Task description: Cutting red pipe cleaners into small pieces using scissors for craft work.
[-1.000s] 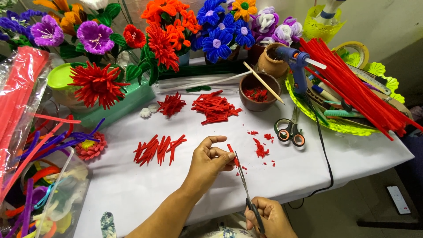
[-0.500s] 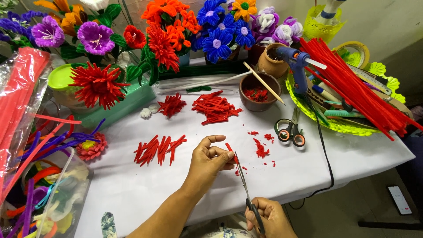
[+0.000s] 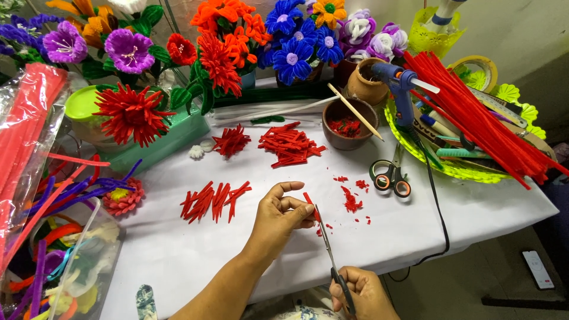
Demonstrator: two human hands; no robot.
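My left hand (image 3: 280,218) pinches a short red pipe-cleaner piece (image 3: 309,200) above the white table (image 3: 178,255). My right hand (image 3: 361,293), at the bottom edge, grips the handles of long thin scissors (image 3: 328,243), whose blades point up at the piece's lower end. To the left of my left hand lies a row of folded red pieces (image 3: 213,200). Red trimmings (image 3: 351,200) are scattered just right of the blades.
A pile of red pieces (image 3: 290,145), a small red flower head (image 3: 231,141), a brown bowl (image 3: 347,121) with a stick, second scissors (image 3: 390,176), a blue glue gun (image 3: 398,83) with black cord, a yellow-green tray (image 3: 450,169) of red stems, and pipe-cleaner flowers (image 3: 219,53) at the back.
The scissor blades have edged closer to the red piece held in my left hand. Both hands otherwise stay where they were.
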